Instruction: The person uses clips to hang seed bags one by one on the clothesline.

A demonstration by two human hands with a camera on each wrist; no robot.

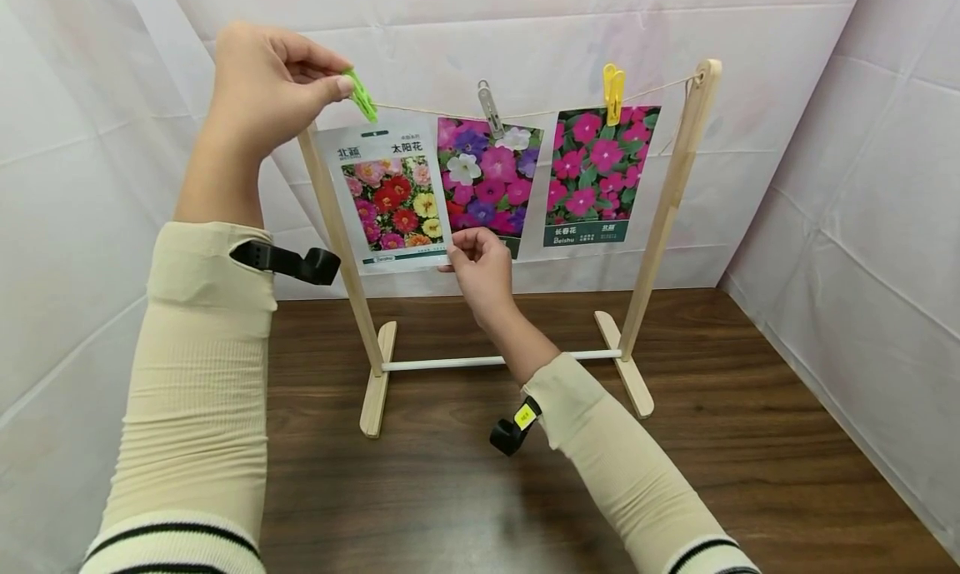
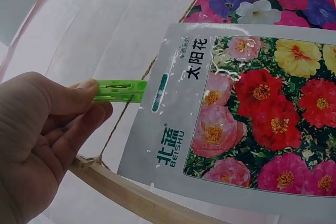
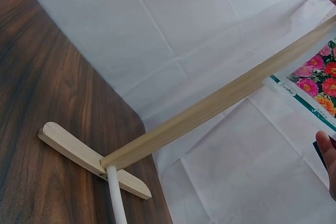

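Note:
A wooden rack (image 1: pixel 675 182) with a string (image 1: pixel 427 114) across its top stands on a dark wooden table (image 1: pixel 750 441). My left hand (image 1: pixel 262 82) pinches a green clothespin (image 1: pixel 362 95) (image 2: pixel 122 91) at the string, over the top edge of a seed packet with red, pink and yellow flowers (image 1: pixel 386 199) (image 2: pixel 247 114). My right hand (image 1: pixel 480 262) pinches that packet's lower right corner (image 3: pixel 310 90). Two more flower packets hang to the right, one (image 1: pixel 487 178) under a grey clothespin (image 1: pixel 490 107), the other (image 1: pixel 596 174) under a yellow clothespin (image 1: pixel 613 91).
White cloth (image 1: pixel 862 182) hangs behind and on both sides of the table. The rack's left foot (image 1: pixel 377 391) (image 3: pixel 89 158) and right foot (image 1: pixel 626 374) are joined by a white crossbar (image 1: pixel 450 362). Black wrist cameras (image 1: pixel 292 262) sit on both sleeves.

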